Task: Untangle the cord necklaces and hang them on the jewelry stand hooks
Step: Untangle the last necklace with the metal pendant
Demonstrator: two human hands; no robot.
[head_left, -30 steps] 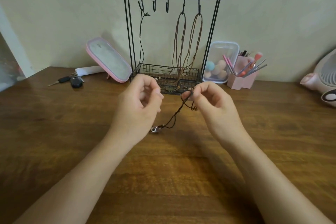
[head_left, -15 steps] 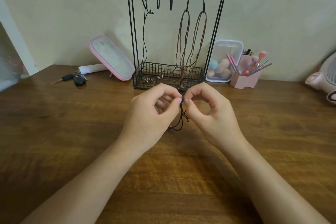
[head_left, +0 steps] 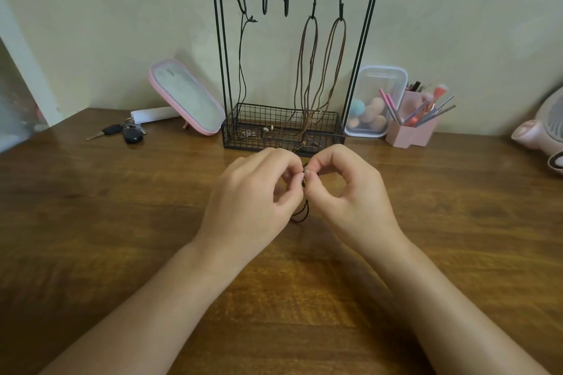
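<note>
Black cord is dangling in a small knotted bunch between the two hands, just in front of the stand and a little above the bench. The left hand and the right hand are meeting tip to tip. The fingers of both are pinching the same spot on the cord, so each hand is clamping a strand with no gap between them.

The step in hand is looking like the picking loose of a knot. It is probably going best with small rolling pulls at the knot itself, each hand keeping to one strand and easing outward. A hard tug is likely tightening the tangle.

The cord's long axis is running roughly straight down from the pinch, its loops pointing toward the bench. Its lower end is hiding behind the left hand.

On the stand, one dark necklace is hanging from the leftmost hook and two brown necklaces from the two rightmost. The two hooks between them are standing bare for this one.
</note>
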